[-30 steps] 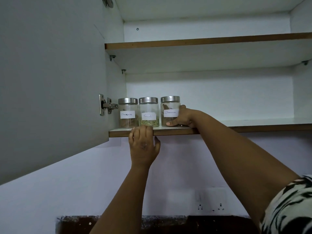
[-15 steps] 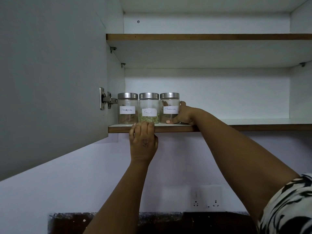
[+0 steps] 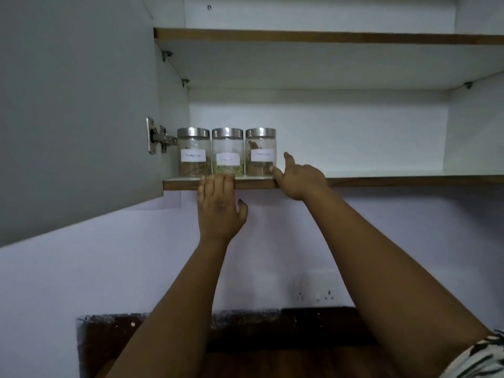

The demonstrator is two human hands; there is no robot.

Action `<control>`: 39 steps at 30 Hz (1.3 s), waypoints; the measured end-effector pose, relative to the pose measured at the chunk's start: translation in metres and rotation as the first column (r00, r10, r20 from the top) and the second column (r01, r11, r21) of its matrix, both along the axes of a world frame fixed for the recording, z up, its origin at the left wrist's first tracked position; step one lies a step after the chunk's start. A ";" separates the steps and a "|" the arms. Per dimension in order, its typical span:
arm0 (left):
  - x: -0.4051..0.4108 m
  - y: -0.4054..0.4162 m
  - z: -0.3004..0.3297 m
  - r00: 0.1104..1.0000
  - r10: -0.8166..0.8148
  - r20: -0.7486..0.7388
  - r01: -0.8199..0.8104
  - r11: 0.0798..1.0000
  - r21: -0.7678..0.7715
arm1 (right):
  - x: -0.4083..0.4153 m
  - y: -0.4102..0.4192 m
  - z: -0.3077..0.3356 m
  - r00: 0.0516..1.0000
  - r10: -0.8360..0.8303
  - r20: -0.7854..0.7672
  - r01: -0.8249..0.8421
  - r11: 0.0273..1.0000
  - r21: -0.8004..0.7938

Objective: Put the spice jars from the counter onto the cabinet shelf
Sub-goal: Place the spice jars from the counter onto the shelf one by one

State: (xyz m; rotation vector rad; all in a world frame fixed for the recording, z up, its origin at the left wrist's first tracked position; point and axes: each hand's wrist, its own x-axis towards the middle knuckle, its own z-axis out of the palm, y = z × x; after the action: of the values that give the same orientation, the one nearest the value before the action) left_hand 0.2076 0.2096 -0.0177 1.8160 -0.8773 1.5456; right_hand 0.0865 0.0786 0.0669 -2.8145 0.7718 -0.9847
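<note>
Three glass spice jars with steel lids and white labels stand side by side at the left end of the lower cabinet shelf [image 3: 381, 180]: a left jar [image 3: 194, 152], a middle jar [image 3: 227, 152] and a right jar [image 3: 260, 151]. My left hand [image 3: 219, 207] rests with its fingers hooked over the shelf's front edge, below the middle jar. My right hand [image 3: 297, 178] lies at the shelf edge just right of the right jar, fingers spread, thumb close to the jar's base, holding nothing.
The open cabinet door [image 3: 76, 105] hangs on the left on a metal hinge [image 3: 158, 137]. An upper shelf [image 3: 327, 38] runs above. Wall sockets [image 3: 316, 294] sit below on the wall, above a dark counter backsplash [image 3: 245, 323].
My right hand has let go of the right jar and drawn back to the shelf edge with fingers spread. The left hand stays on the edge. The camera tilted slightly.
</note>
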 end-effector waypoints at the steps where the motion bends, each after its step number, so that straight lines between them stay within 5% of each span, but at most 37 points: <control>1: -0.006 0.002 -0.001 0.999 -0.030 -0.034 0.030 1.000 0.004 | -0.007 -0.001 -0.013 0.998 -0.008 0.060 0.013 0.996 -0.091; 6: -0.032 0.010 -0.030 0.951 -0.261 -0.168 0.255 0.965 -0.057 | -0.040 -0.004 -0.099 0.956 0.121 0.267 -0.038 0.955 -0.294; 10: -0.072 -0.005 -0.095 0.835 -0.368 -0.409 0.363 0.927 -0.095 | -0.067 -0.011 -0.170 0.954 0.085 0.287 -0.068 0.995 -0.068; 15: -0.105 -0.020 -0.219 0.717 -0.207 -0.666 0.439 0.876 0.200 | -0.113 -0.022 -0.272 0.992 0.060 0.114 -0.078 0.984 0.157; 21: -0.173 -0.013 -0.340 0.403 0.023 -0.915 0.570 0.775 0.271 | -0.166 -0.030 -0.384 0.992 -0.011 -0.122 0.055 0.931 0.362; 28: -0.235 0.015 -0.437 0.171 0.228 -0.959 0.728 0.626 0.279 | -0.214 -0.006 -0.472 0.965 0.000 -0.262 0.147 0.827 0.543; 32: -0.248 0.026 -0.464 0.048 0.346 -0.937 0.757 0.599 0.260 | -0.234 0.007 -0.495 0.908 0.027 -0.418 0.184 0.871 0.456; 39: -0.270 0.022 -0.460 -0.039 0.213 -0.976 0.764 0.636 0.108 | -0.239 0.007 -0.498 0.845 0.253 -0.471 0.040 0.849 0.527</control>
State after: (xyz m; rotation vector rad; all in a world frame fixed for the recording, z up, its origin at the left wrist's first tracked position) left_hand -0.0627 0.2312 -0.4773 2.2159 -0.9609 -0.8205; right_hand -0.1522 0.0858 -0.4314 -2.5812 0.7525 0.0637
